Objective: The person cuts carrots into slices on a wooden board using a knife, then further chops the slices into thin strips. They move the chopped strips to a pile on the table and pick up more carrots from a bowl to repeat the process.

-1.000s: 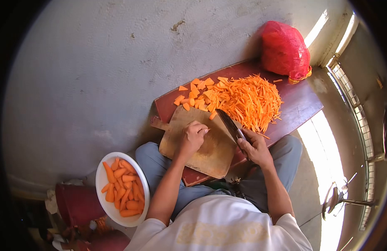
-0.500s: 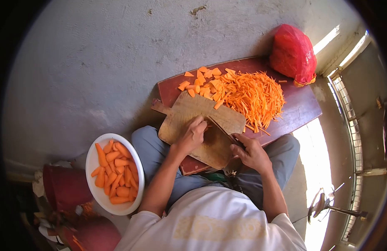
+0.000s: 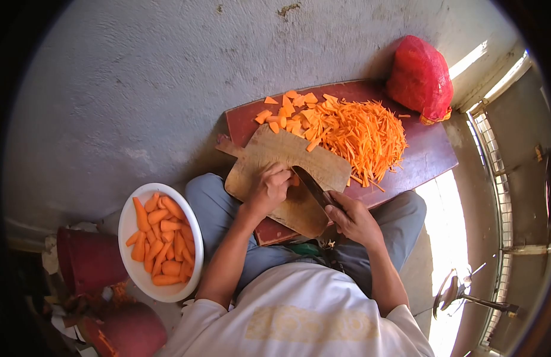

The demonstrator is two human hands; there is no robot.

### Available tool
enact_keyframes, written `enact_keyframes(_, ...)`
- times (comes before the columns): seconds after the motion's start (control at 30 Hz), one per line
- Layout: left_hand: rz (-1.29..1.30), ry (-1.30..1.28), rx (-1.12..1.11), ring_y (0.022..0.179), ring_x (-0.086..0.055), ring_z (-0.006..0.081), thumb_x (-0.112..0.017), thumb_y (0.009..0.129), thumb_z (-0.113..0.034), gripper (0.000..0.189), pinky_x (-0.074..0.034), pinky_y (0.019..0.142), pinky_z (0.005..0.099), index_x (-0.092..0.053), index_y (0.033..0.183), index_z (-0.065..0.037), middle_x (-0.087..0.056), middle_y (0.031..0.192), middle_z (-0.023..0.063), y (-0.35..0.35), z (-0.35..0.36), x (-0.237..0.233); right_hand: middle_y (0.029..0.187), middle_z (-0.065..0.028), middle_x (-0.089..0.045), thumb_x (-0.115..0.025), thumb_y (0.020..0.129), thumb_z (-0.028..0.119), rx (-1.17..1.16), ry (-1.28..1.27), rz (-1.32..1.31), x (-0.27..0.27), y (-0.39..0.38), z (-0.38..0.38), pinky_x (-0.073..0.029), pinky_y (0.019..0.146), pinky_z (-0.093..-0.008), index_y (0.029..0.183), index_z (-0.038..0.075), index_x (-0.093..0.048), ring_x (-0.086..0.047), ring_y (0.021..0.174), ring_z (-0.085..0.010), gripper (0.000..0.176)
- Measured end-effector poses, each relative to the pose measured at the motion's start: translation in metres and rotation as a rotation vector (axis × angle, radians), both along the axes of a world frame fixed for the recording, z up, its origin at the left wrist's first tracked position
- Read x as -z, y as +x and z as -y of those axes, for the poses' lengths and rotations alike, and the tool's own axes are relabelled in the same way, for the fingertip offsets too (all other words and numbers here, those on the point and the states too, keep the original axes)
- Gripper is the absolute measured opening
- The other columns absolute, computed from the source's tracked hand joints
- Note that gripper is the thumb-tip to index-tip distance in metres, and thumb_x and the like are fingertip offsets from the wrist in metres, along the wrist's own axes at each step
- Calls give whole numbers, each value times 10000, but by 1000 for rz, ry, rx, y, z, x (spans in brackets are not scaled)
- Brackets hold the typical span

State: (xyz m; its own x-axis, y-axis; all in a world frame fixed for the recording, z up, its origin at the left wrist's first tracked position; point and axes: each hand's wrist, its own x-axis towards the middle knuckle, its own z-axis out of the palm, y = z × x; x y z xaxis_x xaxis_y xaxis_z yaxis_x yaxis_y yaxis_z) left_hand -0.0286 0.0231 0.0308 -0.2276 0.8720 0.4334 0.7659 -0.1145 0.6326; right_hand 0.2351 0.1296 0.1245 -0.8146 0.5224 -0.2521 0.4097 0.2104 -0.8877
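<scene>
A wooden cutting board with a short handle lies across my lap, partly on a dark red board. My left hand is closed with bent fingertips on a small carrot piece, mostly hidden under the fingers. My right hand grips a knife by its handle. Its dark blade slants up to the left over the cutting board, the tip close beside my left fingers. Beyond the cutting board, carrot chunks sit against a large heap of carrot shreds.
The dark red board carries the carrots and a red mesh bag at its far right. A white basin of peeled carrots stands by my left leg. Red buckets are further left. A grey wall rises behind.
The knife has turned so that more of its blade face shows, and my right hand has shifted slightly. My left hand stays at the carrot piece. The view has moved a little.
</scene>
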Motion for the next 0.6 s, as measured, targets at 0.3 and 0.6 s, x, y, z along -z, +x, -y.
enact_keyframes(0.3, -156, -39, 0, 1002, -637, 433, -654, 830, 115, 173, -557, 893, 509, -717, 971, 36, -647, 1027, 194, 23, 9, 5, 981, -251, -750, -670, 1119, 160, -74, 304, -101, 12, 12, 8, -591, 725, -474, 1525, -38, -602, -755, 789, -401, 457)
enact_keyframes(0.6, -177, -65, 36, 1065, -609, 439, -627, 778, 76, 292, -559, 952, 518, -713, 1057, 60, -637, 1110, 204, 26, 14, -1, 947, -314, -719, -659, 1100, 132, -141, 444, -31, -6, 17, 41, -599, 704, -556, 1480, -59, -497, -743, 838, -513, 455)
